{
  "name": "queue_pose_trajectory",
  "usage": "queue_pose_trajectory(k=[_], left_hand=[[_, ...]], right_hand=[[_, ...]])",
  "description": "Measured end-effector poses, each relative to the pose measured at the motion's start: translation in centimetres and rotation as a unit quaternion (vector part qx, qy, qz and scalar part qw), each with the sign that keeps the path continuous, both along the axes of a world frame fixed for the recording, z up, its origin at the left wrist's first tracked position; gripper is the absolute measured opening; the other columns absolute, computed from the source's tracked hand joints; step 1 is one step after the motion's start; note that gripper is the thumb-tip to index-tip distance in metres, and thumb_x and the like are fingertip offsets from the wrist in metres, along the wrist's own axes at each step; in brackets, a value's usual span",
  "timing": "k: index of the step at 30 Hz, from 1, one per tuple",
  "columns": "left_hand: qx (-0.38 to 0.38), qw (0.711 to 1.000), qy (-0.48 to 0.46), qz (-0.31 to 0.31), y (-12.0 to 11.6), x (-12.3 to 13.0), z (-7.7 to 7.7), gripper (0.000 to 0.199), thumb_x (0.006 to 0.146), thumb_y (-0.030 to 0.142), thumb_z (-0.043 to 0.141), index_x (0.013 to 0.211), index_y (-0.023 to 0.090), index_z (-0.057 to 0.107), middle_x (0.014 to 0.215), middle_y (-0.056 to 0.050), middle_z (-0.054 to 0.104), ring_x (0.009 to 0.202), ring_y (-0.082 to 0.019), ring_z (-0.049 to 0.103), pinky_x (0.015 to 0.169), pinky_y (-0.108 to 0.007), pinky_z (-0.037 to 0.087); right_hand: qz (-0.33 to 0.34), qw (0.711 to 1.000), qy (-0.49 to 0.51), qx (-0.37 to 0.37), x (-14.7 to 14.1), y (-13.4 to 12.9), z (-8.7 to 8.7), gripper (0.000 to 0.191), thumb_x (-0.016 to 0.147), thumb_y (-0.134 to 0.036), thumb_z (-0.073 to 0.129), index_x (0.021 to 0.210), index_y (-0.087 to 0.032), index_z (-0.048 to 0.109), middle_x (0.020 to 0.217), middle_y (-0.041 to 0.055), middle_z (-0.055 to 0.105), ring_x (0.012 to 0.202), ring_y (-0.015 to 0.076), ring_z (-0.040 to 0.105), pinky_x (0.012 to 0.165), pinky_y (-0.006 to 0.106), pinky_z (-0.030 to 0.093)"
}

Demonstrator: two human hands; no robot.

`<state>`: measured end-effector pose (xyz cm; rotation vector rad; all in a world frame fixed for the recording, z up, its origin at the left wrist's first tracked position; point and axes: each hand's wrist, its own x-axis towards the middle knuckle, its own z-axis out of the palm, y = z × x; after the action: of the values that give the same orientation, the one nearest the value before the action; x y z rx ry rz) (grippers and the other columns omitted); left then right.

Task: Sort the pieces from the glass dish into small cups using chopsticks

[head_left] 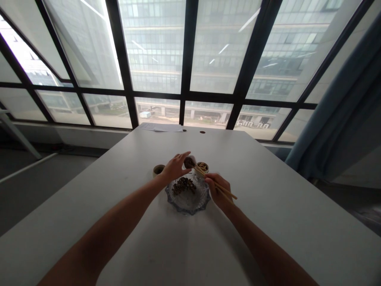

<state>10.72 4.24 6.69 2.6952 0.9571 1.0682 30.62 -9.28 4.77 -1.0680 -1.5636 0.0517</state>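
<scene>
My right hand (219, 188) is closed around a pair of wooden chopsticks (219, 186), their tips reaching up and left to a small cup (194, 158) with dark pieces inside. Thumb and fingers of my left hand (175, 167) curve about that cup, which seems tilted toward me. Beside it on the right stands another small cup (197, 173) filled with pale, elongated pieces. A scalloped clear glass bowl (188, 209) sits below both hands, with a heap of dark brown pieces (183, 185) in its back left part.
Left of my left hand is a third small cup (155, 171), partly covered by the hand. White paper sheets (162, 127) lie at the far edge of the white table (184, 254). Tall windows rise behind it, and a blue curtain (333, 103) hangs at right.
</scene>
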Motion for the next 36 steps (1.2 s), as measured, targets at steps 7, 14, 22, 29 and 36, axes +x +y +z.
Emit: queue_pose_trajectory(k=[7,14,22,29,36], left_hand=[[-0.07,0.994,0.021,0.08,0.6,0.1,0.2,0.071,0.079,0.036,0.075,0.139,0.016,0.042,0.125,-0.017,0.066,0.116,-0.031,0.063,0.099,-0.044,0.051],[-0.15,0.975,0.077,0.142,1.0,-0.1,0.5,0.068,0.082,0.045,0.071,0.136,0.013,0.045,0.118,-0.02,0.07,0.115,-0.034,0.065,0.095,-0.044,0.051],[-0.043,0.988,-0.019,0.15,-1.3,-6.0,-0.9,0.051,0.089,0.052,0.058,0.126,0.017,0.056,0.125,-0.014,0.066,0.119,-0.03,0.061,0.106,-0.046,0.045],[-0.104,0.971,-0.103,0.189,-2.9,-10.7,-6.2,0.073,0.081,0.052,0.067,0.138,0.015,0.042,0.138,-0.018,0.056,0.128,-0.03,0.055,0.109,-0.048,0.043],[-0.16,0.962,-0.112,0.189,-2.9,-10.6,-6.7,0.072,0.079,0.049,0.068,0.138,0.016,0.043,0.136,-0.017,0.059,0.126,-0.031,0.057,0.107,-0.047,0.045]], right_hand=[[0.008,0.989,0.135,-0.052,1.1,-0.4,1.5,0.051,0.1,-0.059,0.045,0.079,-0.018,0.068,0.061,0.0045,0.066,0.049,0.0158,0.059,0.047,0.026,0.049],[0.079,0.986,-0.03,-0.142,1.2,-1.6,4.3,0.058,0.097,-0.064,0.046,0.063,-0.02,0.064,0.053,0.0028,0.061,0.043,0.0144,0.054,0.042,0.024,0.043],[0.101,0.98,-0.08,-0.151,0.7,-1.7,3.9,0.059,0.097,-0.066,0.046,0.061,-0.021,0.062,0.05,0.0013,0.059,0.045,0.0136,0.054,0.046,0.024,0.042],[0.051,0.958,0.199,-0.201,1.6,-0.1,2.1,0.063,0.083,-0.077,0.058,0.07,-0.016,0.067,0.05,0.0038,0.062,0.036,0.0145,0.054,0.034,0.023,0.043],[0.052,0.888,0.389,-0.24,2.9,1.2,0.9,0.064,0.064,-0.077,0.075,0.066,-0.014,0.065,0.048,0.0068,0.062,0.035,0.0146,0.053,0.03,0.023,0.041]])
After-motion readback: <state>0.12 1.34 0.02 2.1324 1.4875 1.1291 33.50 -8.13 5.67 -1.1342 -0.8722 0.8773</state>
